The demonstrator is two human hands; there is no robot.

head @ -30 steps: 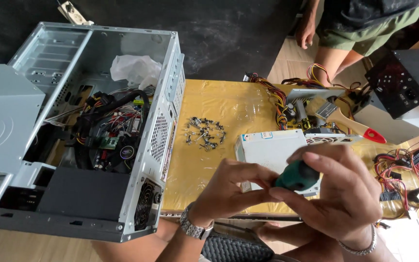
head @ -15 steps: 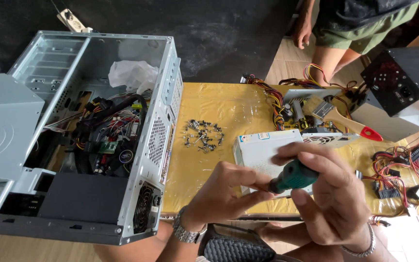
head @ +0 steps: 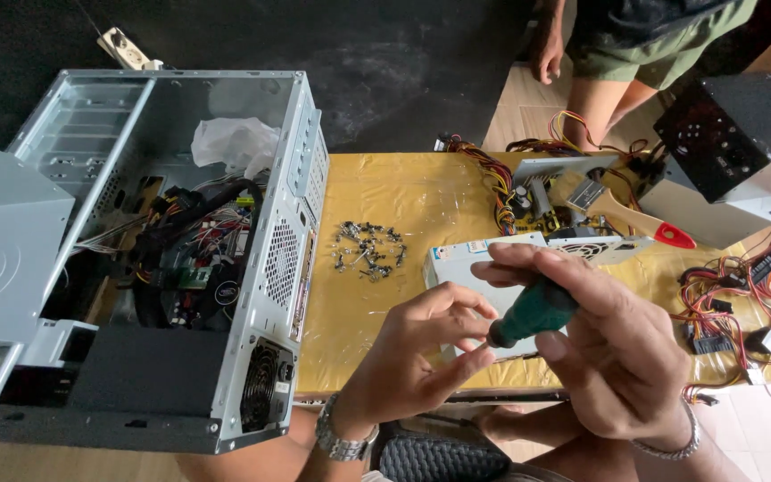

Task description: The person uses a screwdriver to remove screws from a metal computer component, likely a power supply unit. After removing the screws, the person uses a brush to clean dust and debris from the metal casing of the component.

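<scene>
In the lower middle of the frame my right hand (head: 622,357) grips the green plastic handle of a screwdriver (head: 528,314), fingers wrapped around it, while my left hand (head: 412,361) pinches at its dark front end with thumb and fingertips; what sits between them is too small for me to tell. Both hover over the near edge of the yellow-covered counter (head: 403,201), just in front of the flat white metal drive box (head: 470,268). To do this well, I judge I should keep the handle steady, let the left fingertips do the fine work, and stay over the counter so nothing drops. The heap of small dark screws (head: 366,250) lies left of centre, beside the open grey metal computer case (head: 149,259).
</scene>
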